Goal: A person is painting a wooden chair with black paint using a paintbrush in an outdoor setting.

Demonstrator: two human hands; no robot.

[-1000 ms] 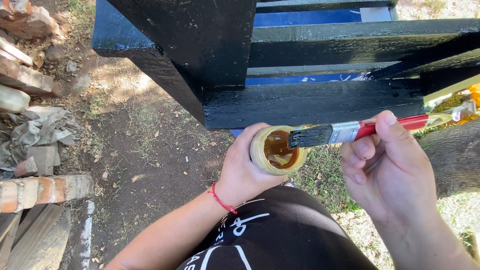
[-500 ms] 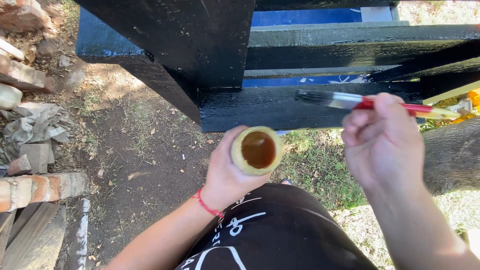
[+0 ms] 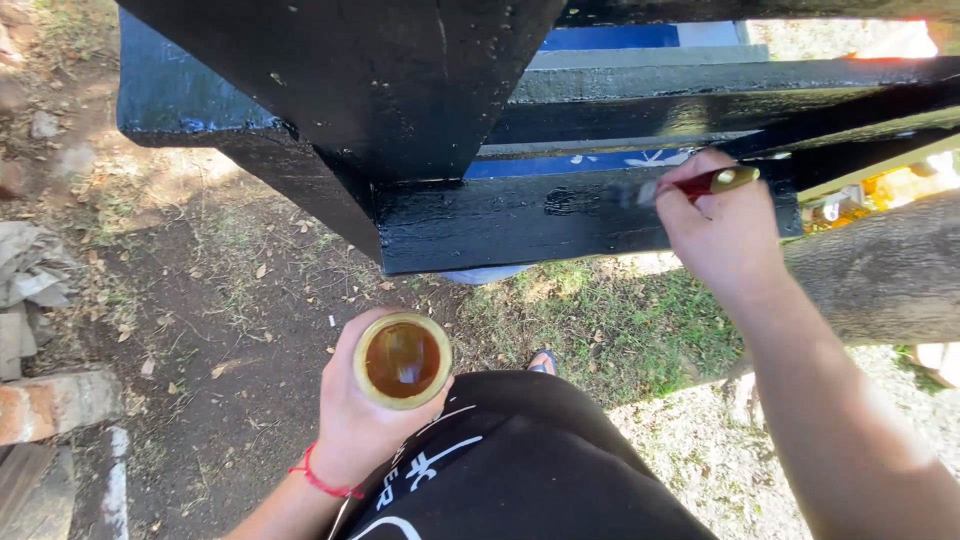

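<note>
My left hand [image 3: 352,420] grips a small round tin [image 3: 402,360] with a yellow rim and brown liquid inside, held over my dark-clothed lap. A red string bracelet sits on that wrist. My right hand [image 3: 722,222] holds a paintbrush [image 3: 690,186] with a red handle and metal ferrule. Its bristles are blurred and rest against the glossy black wooden beam [image 3: 520,215] of a painted wooden frame [image 3: 380,80].
Bare soil with dry leaves lies to the left, with a brick [image 3: 55,405] and rubble [image 3: 30,275] at the left edge. Grass [image 3: 610,325] grows under the frame. A thick tree trunk [image 3: 880,275] lies at right. A blue surface [image 3: 610,38] shows behind the frame.
The brush left the tin and went up to the black beam, then slid left along it. The tin dropped lower toward my lap. The view shifted closer to the frame.
</note>
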